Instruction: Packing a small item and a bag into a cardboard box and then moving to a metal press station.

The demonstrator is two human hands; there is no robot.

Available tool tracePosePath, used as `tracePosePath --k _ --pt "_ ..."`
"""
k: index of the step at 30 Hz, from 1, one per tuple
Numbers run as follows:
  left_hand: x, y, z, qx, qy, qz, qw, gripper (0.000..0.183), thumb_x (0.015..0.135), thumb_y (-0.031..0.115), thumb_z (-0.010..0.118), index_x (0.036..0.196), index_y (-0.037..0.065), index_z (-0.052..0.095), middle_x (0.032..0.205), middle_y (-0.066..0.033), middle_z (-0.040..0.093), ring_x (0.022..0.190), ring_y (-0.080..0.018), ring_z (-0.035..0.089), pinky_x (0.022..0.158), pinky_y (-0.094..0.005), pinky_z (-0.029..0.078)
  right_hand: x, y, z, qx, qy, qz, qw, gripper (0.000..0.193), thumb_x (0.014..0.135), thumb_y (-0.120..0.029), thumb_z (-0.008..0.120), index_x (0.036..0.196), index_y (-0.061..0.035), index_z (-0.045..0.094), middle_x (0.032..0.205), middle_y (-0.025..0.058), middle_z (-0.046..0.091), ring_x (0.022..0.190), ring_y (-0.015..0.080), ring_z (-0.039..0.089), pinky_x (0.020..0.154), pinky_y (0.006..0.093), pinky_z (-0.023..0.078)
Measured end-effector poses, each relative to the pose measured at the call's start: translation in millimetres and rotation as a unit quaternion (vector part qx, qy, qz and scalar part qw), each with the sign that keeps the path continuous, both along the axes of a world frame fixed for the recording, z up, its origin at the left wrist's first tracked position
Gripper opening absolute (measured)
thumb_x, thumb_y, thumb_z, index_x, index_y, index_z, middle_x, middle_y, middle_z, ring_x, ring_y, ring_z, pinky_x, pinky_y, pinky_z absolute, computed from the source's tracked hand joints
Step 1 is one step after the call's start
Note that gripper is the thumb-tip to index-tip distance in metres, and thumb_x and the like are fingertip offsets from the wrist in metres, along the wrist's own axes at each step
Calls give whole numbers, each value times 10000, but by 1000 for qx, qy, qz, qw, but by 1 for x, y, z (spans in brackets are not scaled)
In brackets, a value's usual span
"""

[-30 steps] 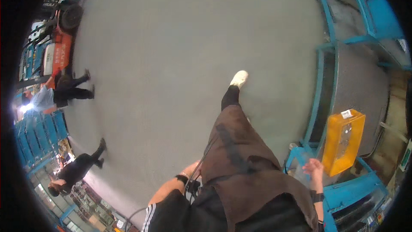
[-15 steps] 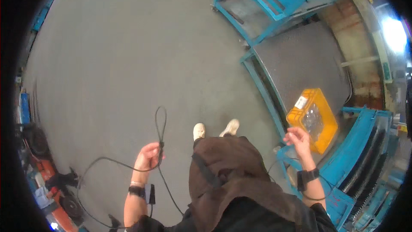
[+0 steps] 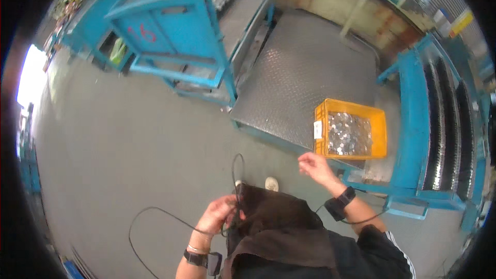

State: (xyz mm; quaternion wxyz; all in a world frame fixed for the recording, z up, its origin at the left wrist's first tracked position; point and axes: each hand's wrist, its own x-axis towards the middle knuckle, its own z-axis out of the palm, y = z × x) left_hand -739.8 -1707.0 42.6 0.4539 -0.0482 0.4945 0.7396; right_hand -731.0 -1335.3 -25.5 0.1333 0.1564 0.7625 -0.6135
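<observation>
In front of me the person [image 3: 305, 250] is now turning toward the grey platform [image 3: 310, 72], and the yellow crate [image 3: 380, 129] is showing its small metal pieces [image 3: 349, 137] more plainly than a second ago. The left hand [image 3: 223, 214], lately out over the floor, is now holding the looped black cable [image 3: 151, 207] by the brown apron [image 3: 279, 209].

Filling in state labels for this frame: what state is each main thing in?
Left hand: closed on cable
Right hand: part-open, fingers bent, nothing visible in it
Cable: slack, looped
Yellow bin: upright, open-topped, part-filled
Metal pieces: loose inside the bin
Tread-plate platform: flat, largely bare
Right wristband: strapped on
</observation>
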Motion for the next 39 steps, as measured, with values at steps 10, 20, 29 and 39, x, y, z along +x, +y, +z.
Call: tracePosePath --k 10,20,29,39 --pt "-124 18 4 -254 437 -417 755 293 778 126 710 1025 5 609 831 -84 655 756 -142 627 679 -309 507 -40 -19 -6 210 27 83 974 236 842 -182 633 1017 -24 643 897 158 686 836 310 667 743 413 525" --pt "-215 50 -15 -103 167 -408 892 296 728 -39 680 988 2 544 949 -54 612 832 -133 581 737 -274 481 -121 5 35 351 56 -40 934 484 828 -308 667 1238 -73 565 1248 237 544 1114 403 554 885 493 469" --pt "-260 106 -53 -188 57 -391 899 326 888 35 573 1205 4 503 906 -15 587 788 -112 557 705 -279 481 -208 48 17 458 -2 -33 888 691 771 -435 692 1357 -132 489 1412 226 362 1245 495 367 933 582 370" --pt "-359 282 20 -283 58 -488 824 106 927 29 555 1014 -25 583 899 -77 633 818 -181 621 782 -319 494 -242 150 10 380 -29 -73 921 590 755 -439 674 1228 -100 572 1219 228 478 1127 450 452 858 600 420"
